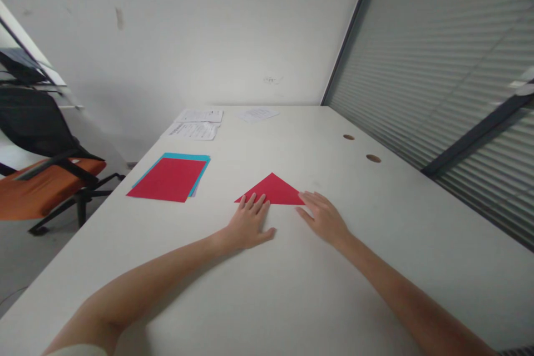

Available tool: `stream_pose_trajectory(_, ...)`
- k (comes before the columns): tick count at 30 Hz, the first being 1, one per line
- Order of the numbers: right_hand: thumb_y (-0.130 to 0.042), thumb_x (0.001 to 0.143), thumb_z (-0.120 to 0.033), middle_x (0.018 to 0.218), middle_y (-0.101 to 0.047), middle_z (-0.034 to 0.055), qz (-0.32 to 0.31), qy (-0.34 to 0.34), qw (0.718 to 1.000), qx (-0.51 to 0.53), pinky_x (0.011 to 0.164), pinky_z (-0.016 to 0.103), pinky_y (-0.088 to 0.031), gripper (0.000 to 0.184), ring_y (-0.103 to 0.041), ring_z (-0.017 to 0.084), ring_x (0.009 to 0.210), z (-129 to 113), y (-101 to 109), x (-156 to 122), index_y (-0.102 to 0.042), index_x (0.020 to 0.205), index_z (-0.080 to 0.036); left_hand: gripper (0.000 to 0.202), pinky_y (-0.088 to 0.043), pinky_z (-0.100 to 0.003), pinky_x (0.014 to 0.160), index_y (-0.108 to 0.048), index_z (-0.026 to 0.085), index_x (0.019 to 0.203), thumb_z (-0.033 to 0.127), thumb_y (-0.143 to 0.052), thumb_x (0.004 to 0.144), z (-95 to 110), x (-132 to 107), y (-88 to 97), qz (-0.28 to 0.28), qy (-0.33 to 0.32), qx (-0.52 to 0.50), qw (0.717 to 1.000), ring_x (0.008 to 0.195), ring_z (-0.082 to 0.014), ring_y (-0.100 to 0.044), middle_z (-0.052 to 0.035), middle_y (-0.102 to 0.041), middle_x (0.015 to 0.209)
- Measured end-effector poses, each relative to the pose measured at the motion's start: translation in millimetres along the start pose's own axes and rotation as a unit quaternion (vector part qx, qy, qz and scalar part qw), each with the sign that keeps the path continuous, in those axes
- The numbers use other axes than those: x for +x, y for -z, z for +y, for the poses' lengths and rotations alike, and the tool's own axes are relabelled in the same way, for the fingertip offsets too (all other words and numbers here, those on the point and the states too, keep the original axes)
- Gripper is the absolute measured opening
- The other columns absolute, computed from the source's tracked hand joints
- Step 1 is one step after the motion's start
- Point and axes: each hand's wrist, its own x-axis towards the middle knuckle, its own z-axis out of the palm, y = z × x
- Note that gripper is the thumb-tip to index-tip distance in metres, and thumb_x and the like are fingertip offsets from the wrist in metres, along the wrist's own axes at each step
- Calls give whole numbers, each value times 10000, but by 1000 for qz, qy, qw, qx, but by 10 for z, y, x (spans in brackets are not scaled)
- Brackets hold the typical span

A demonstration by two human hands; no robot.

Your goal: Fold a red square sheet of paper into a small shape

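Observation:
A red paper folded into a triangle (273,189) lies flat on the white table (375,245), its long edge toward me. My left hand (249,224) lies flat with fingers spread, fingertips on the triangle's left corner. My right hand (323,215) also lies flat and open, its fingertips at the triangle's right corner. Neither hand holds anything.
A stack of coloured sheets (170,178), red on top with blue beneath, lies to the left. Printed white papers (194,124) sit at the far end by the wall. Two round holes (372,158) are in the tabletop. An orange office chair (41,178) stands left; blinds at right.

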Motion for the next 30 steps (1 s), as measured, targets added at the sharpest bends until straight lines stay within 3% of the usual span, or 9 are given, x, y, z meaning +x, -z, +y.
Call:
stream_pose_trajectory(4,-329,995,-533,1407,-566,151,-65,44,997,28,1125,475,-402,602,-515,279,1331,-341,-88,202,-579,1351,-118,797,-234,-615,1161,-391,95,1486,628,-431,895,-11,-1,-18,7,0,3,1000,1434,-428,-306,-180,-356,1554)
stream_pose_trajectory(8,-336,982,-574,1441,-529,137,-112,35,993,34,1134,498,-373,629,-482,285,1358,-477,-164,210,-543,1388,-141,785,-244,-610,1160,-385,114,1491,616,-451,891,-17,-4,-38,15,-3,6,1000,1433,-416,-316,-167,-356,1557)
stream_pose_trajectory(14,-337,978,-588,1410,-562,130,-105,30,994,32,1147,520,-328,620,-499,274,1345,-461,-152,202,-564,1367,-163,743,-271,-561,1168,-406,145,1481,622,-427,911,-26,3,45,11,2,2,1000,1439,-352,-341,-149,-373,1551)
stream_pose_trajectory(21,-363,966,-601,1406,-565,123,-103,34,994,31,1141,545,-314,612,-523,285,1322,-501,-137,211,-579,1352,-178,756,-249,-559,1180,-400,163,1479,676,-356,926,-303,-165,169,-10,0,12,1000,1450,-292,-339,-145,-370,1553)
stream_pose_trajectory(26,-340,942,-661,1408,-570,135,-107,27,993,36,1167,559,-250,711,-532,297,1308,-546,-67,239,-494,1424,-162,834,-286,-538,1171,-395,101,1476,711,-347,908,-363,-229,152,-15,-4,10,1000,1451,-321,-330,-179,-362,1550)
stream_pose_trajectory(30,-315,915,-712,1365,-602,172,-104,32,994,16,1166,562,-236,808,-537,319,1288,-678,-2,418,-414,1482,-145,853,-302,-546,1165,-380,77,1481,708,-358,906,-348,-228,127,-7,-11,4,1000,1444,-344,-334,-192,-344,1554)
